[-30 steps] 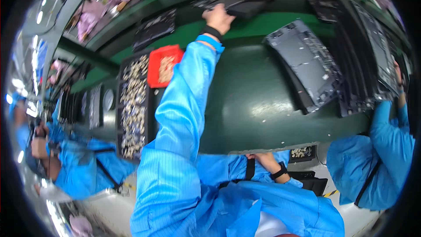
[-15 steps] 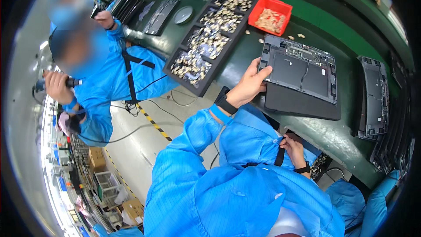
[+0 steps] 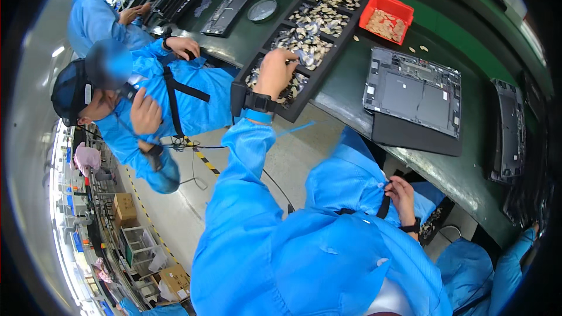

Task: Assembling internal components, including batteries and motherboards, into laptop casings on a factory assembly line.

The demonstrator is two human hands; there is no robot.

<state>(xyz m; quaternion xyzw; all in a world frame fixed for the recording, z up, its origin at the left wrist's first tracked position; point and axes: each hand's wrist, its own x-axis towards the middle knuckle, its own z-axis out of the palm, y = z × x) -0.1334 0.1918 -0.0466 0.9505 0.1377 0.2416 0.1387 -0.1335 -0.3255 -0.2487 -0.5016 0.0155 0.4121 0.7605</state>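
My left hand [image 3: 274, 73] is over the near end of a black compartment tray [image 3: 239, 96], its fingers curled down among small cream and dark curled pieces [image 3: 319, 20]. What those fingers hold, if anything, is hidden. Low over my lap, my right hand [image 3: 401, 198] is closed in a pinch against blue clothing; the small thing at its fingertips is too small to name. An opened laptop base [image 3: 413, 90], its circuit board and dark battery exposed, lies on the green bench. Its dark lower panel [image 3: 415, 134] juts out at the bench's front edge.
A red bin [image 3: 386, 19] of tan pieces stands behind the laptop base, with a few loose pieces beside it. Another laptop base [image 3: 508, 131] is at the right. To the left, a co-worker [image 3: 132, 90] stands close to the tray, near a round dish [image 3: 261, 10].
My left hand has let go of the laptop base and moved left to the tray. My right hand stays pinched over my lap. The co-worker's raised hand has shifted right, toward the head.
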